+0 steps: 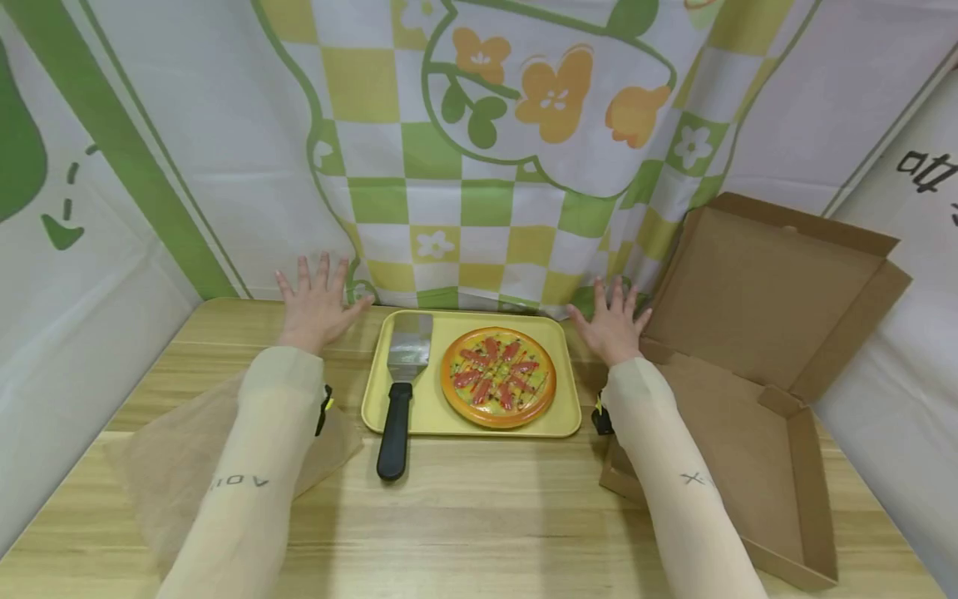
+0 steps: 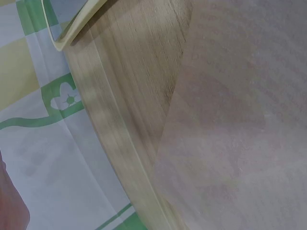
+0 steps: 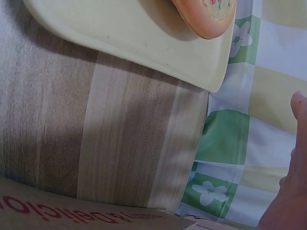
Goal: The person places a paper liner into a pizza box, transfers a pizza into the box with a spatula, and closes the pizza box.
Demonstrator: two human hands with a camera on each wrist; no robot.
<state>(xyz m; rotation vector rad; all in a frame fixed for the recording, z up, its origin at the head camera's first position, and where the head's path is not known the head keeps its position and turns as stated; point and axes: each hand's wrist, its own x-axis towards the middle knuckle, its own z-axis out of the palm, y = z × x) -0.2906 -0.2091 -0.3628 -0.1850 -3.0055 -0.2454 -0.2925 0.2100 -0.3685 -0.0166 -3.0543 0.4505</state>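
Note:
My left hand [image 1: 316,306] is spread with straight fingers at the table's back edge, left of the yellow tray [image 1: 441,424]. On the other side, my right hand [image 1: 612,323] is likewise spread, between the tray and the cardboard pizza box [image 1: 756,433]. Neither holds anything. A pizza [image 1: 498,377] with red toppings, toy-like in look, lies on the tray's right part. Left of it a spatula [image 1: 400,416] rests with its metal blade on the tray and its black handle over the front rim. Only an edge of each hand enters the wrist views.
Brown translucent paper [image 1: 180,449] lies on the wooden table [image 1: 464,516], partly under the left forearm. The pizza box stands at the right with its lid raised; red lettering shows on its side in the right wrist view. A checked curtain [image 1: 486,200] hangs behind the table.

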